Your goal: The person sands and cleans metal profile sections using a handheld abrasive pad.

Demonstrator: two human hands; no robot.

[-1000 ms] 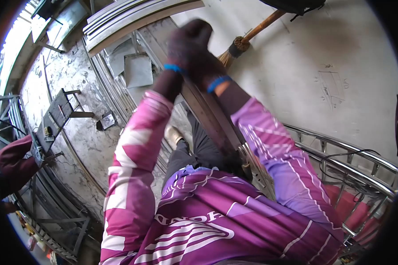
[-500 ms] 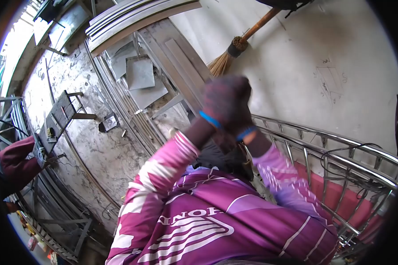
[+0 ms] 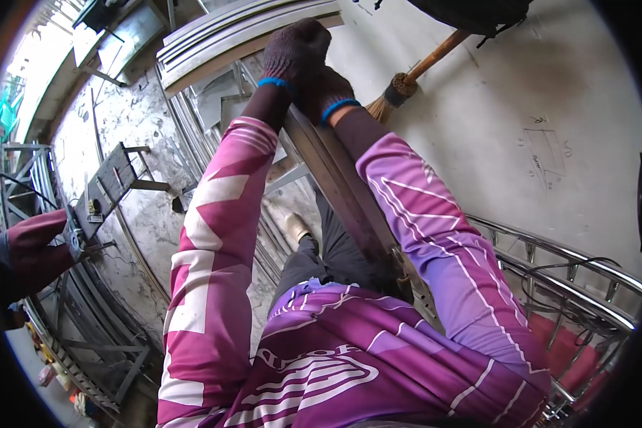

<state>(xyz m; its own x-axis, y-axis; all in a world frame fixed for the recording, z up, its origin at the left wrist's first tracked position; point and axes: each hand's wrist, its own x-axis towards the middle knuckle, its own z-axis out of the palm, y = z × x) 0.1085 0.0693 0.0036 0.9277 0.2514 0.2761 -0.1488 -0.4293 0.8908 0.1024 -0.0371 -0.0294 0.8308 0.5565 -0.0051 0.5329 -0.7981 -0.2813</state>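
Observation:
Both my hands wear dark knitted gloves with blue cuffs and are stretched far forward, close together. My left hand (image 3: 297, 51) is closed like a fist, over the end of the stacked long metal profiles. Just below and to its right, my right hand (image 3: 327, 94) is curled and partly covered by the left. Whatever they grip, if anything, is hidden. Beneath the hands a long brown-grey metal beam (image 3: 335, 182) runs back toward my body. The pale stacked profiles (image 3: 221, 46) lie crosswise just beyond it.
A straw broom (image 3: 399, 89) leans at the white wall (image 3: 492, 100). Chrome railing (image 3: 556, 250) with a black cable stands at right. At left are a small dark bench (image 3: 110, 185), metal racks (image 3: 100, 335) and another person's maroon-clothed limb (image 3: 36, 250). Long bars lie on the stained floor.
Both hands have moved forward and to the left, away from my chest, with the arms now extended. The beam and my leg and shoe are now exposed below them.

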